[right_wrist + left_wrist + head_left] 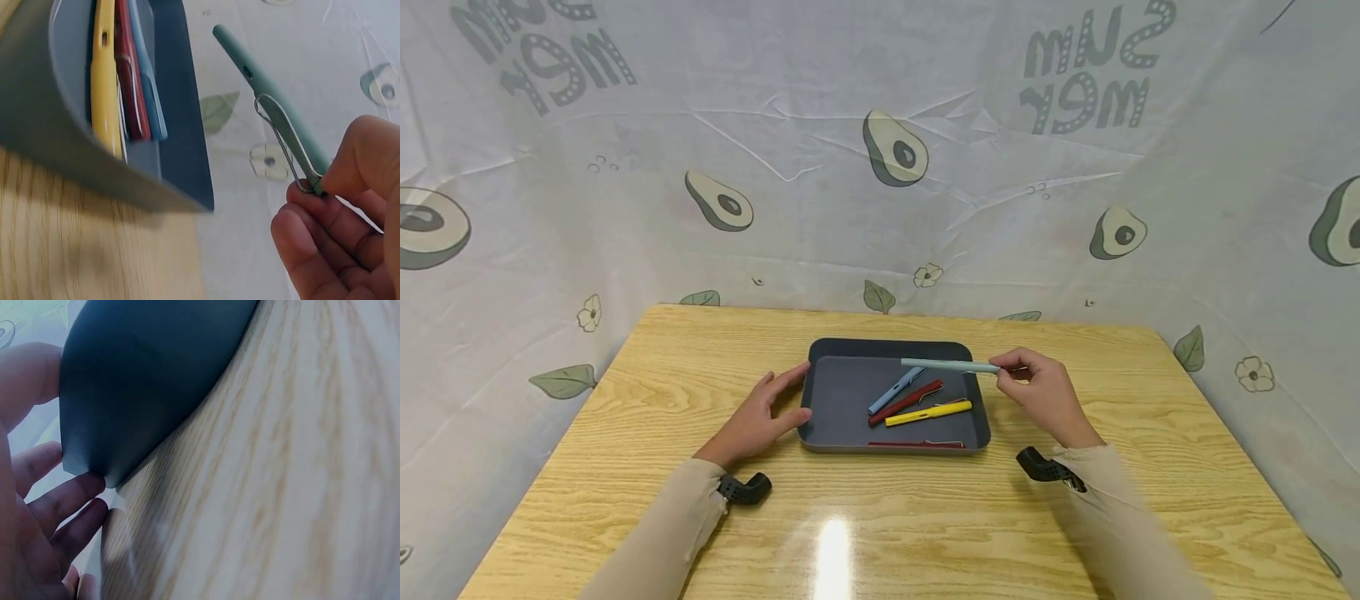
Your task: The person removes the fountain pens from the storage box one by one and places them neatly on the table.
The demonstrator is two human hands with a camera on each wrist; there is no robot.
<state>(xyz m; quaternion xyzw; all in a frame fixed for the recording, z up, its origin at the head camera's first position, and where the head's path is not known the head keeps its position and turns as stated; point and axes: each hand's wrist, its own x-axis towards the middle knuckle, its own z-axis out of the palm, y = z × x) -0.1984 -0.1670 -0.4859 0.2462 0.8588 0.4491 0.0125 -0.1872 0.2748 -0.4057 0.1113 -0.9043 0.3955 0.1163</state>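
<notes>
Grey, light-dotted lettering stands in two places on the white cloth (820,83) behind the bench (925,517), both in the head view. The right-hand lettering (1078,98) shows "sum" over "mer", together "summer", in mirror writing, so each row reads from right to left. The left-hand lettering (556,68) gives the same word, also mirrored and split over two rows; it slants upward to the right, and the picture's top edge cuts its upper row.
</notes>
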